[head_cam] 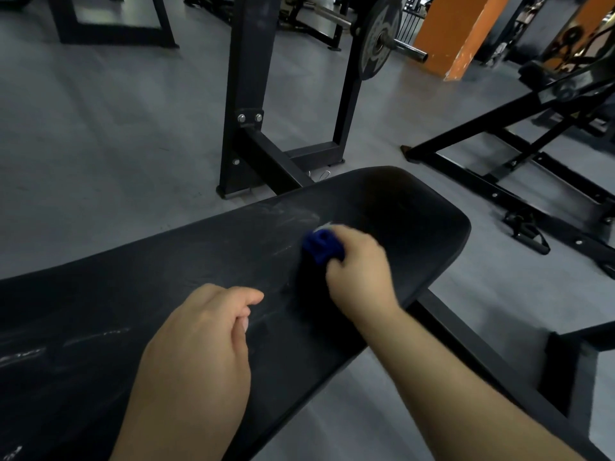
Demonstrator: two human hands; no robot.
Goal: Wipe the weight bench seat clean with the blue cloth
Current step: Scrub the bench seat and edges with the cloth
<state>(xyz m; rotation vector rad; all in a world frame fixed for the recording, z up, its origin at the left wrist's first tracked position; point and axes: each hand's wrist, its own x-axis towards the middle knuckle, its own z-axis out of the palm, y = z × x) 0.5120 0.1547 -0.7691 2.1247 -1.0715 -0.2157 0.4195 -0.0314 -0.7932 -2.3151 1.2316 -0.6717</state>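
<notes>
Gripping the blue cloth (pixel 322 245), the right hand (pixel 359 271) has its fingers curled round the bunched fabric, which protrudes past the knuckles. The cloth lies against the weight bench seat (pixel 416 214), about mid-width and towards the seat's rounded end. Hand and cloth are motion-blurred. The right forearm crosses the near edge of the seat.

The left hand (pixel 203 341) is over the seat on the near side of the cloth, apart from it. Its fingers are loosely curled, the thumb lies along the forefinger, and it holds nothing. Contact with the seat surface cannot be confirmed.

The seat is a black padded surface. Whitish smears (pixel 286 216) lie on the seat just beyond the cloth, towards the far edge. Further pale streaks (pixel 96 337) lie on the seat to the left of the left hand.

A black frame beam (pixel 466 347) emerges from below the seat on its near-right side. Beyond the seat's far edge stands a black rack upright (pixel 244 78), bolted near its base to a crossmember that runs towards the seat. Farther beyond the seat, right of the upright, a weight plate (pixel 379 38) sits on a bar end (pixel 411 50). An orange pillar (pixel 466 34) stands behind the plate. Right of the seat's rounded end, well apart, is a second black equipment frame (pixel 482 122). A grey floor (pixel 100 128) surrounds the seat.
</notes>
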